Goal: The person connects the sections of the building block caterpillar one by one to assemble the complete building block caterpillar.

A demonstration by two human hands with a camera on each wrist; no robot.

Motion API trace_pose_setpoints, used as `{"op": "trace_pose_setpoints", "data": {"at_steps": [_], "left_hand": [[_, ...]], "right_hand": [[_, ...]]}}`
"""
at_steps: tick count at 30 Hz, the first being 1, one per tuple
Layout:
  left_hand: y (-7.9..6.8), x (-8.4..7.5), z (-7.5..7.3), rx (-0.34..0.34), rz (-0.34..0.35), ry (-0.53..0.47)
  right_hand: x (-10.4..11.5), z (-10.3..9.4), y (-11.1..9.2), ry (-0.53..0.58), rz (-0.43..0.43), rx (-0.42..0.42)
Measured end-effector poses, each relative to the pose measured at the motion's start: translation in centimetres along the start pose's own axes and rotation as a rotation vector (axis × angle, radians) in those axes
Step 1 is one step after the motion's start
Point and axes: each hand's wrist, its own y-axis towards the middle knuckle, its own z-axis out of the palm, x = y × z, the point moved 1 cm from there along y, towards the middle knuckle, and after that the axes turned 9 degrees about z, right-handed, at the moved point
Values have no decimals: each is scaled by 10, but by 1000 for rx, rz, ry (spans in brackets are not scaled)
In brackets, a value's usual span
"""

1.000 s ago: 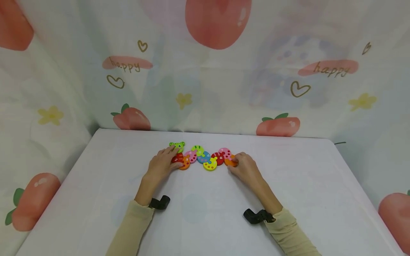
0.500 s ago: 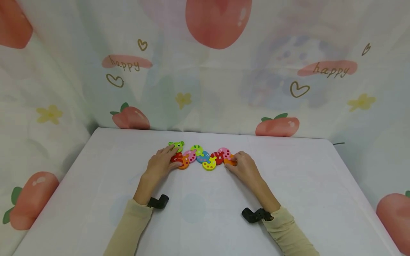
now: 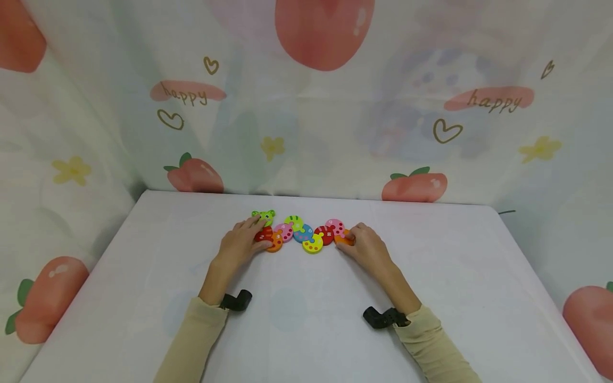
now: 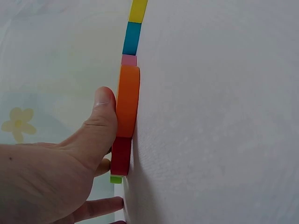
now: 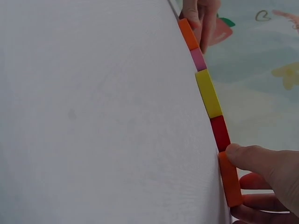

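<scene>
A caterpillar puzzle of round, numbered, interlocking pieces lies in a wavy row on the table. Its green head piece (image 3: 265, 216) is at the left end, partly under my left hand (image 3: 239, 243). That hand rests on the red piece (image 3: 264, 234) marked 2, its thumb on the orange piece (image 4: 127, 100) marked 3. At the right end, my right hand (image 3: 367, 246) pinches another orange piece (image 5: 230, 179) between thumb and fingers. This piece touches the pink piece (image 3: 335, 227) marked 9 and is partly hidden by the fingers.
Between the hands lie a pink (image 3: 284, 232), a light green (image 3: 293, 223), a blue (image 3: 303, 233), a yellow (image 3: 313, 244) and a red piece (image 3: 324, 234). The white table (image 3: 297, 330) meets a printed curtain (image 3: 306, 133) behind. Black cameras sit on both wrists.
Both hands keep their places on the puzzle, and the pieces stay as they were. The whole head view shifts only slightly.
</scene>
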Motion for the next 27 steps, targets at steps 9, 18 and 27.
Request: {"op": "trace_pose_setpoints", "data": {"at_steps": [9,18,27], "left_hand": [[-1,-1,-1,-3,0,6],[0,-2,0,1,-6,5],[-2,-3,-2,40,-8,-24]], "right_hand": [[-1,1,0,-17,-5,0],[-2,2,0,-25,-10,-2],[1,-6,-3,-40,-26,32]]}}
